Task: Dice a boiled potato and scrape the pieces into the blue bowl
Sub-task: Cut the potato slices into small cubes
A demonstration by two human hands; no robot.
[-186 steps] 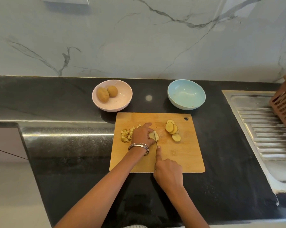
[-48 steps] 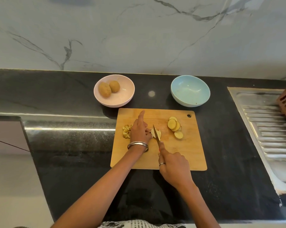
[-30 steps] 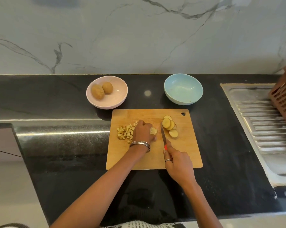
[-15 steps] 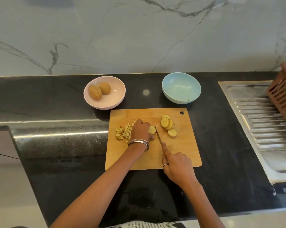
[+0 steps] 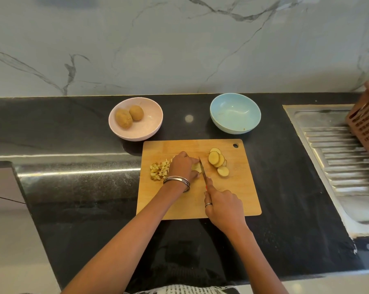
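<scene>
The step in hand is dicing one potato slice [image 5: 196, 167] on the wooden cutting board [image 5: 232, 200], and it looks best done with short, straight downward cuts close to the fingertips. The left hand [image 5: 182, 166] is curled over that slice and holds it flat against the board, while the right hand [image 5: 222, 205] is clamped round the handle of the knife [image 5: 202, 169], forefinger laid along its back, the blade standing just right of the left fingers with its tip pointing far. Keeping those fingertips tucked back from the edge seems wise, since boiled potato is soft and may crumble or slide. A heap of diced pieces [image 5: 160, 171] lies just left of the left hand, and uncut slices [image 5: 218, 162] wait to the right of the blade. The blue bowl [image 5: 235, 113] sits on the bench beyond the board's far right corner, with no dice in it; a pink bowl [image 5: 135, 120] with two whole potatoes stands to its left. Compared with half a second ago, the blade has moved in beside the held slice, and the heap and the stack of slices lie as they did.
</scene>
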